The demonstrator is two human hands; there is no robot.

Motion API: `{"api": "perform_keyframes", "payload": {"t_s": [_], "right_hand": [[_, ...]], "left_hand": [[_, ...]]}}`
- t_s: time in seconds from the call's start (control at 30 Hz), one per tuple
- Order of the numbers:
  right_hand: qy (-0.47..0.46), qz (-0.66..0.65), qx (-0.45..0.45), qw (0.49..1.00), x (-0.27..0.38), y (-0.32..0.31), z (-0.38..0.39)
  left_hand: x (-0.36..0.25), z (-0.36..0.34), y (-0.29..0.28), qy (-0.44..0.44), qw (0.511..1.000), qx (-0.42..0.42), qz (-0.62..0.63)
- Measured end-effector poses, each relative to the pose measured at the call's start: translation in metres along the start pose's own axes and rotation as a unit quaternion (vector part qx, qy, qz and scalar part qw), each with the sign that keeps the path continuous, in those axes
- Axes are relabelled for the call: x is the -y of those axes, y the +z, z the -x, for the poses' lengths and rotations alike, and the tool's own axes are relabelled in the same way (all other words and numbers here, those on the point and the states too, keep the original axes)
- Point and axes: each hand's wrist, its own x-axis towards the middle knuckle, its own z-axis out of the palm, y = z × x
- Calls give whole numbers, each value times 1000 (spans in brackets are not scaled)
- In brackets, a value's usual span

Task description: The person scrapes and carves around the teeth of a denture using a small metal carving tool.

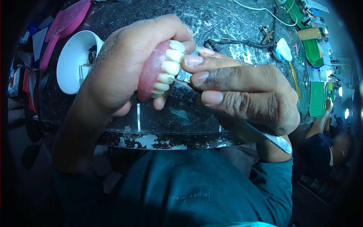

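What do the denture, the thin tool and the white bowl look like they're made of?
Denture: likely acrylic or wax, glossy pink base, smooth cream teeth. Thin tool in the right hand: metal, by its silvery shine. White bowl: probably plastic or rubber, matte; unclear.

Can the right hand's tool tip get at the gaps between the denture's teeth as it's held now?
Probably yes: the left hand turns the denture teeth-first toward the right hand, and the thin metal tool tip already meets them.

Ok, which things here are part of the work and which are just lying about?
In use: pink denture with pale teeth, held in left hand; thin metal carving tool, held in right hand.
Lying about: white round bowl, black coiled cable, green plastic trays.
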Motion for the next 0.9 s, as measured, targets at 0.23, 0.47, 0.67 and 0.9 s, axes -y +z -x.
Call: {"api": "perform_keyframes", "payload": {"t_s": [0.23,0.47,0.67,0.9], "right_hand": [[35,-35,-20,999,4,3,1],[12,-59,-44,997,0,7,2],[29,-46,-18,998,4,3,1],[60,-45,-4,997,0,3,3]], "left_hand": [[2,-1,-4,30,999,7,-30],[7,2,-7,126,983,18,-133],[2,1,-6,82,991,25,-106],[-2,1,-10,20,993,40,-112]]}}
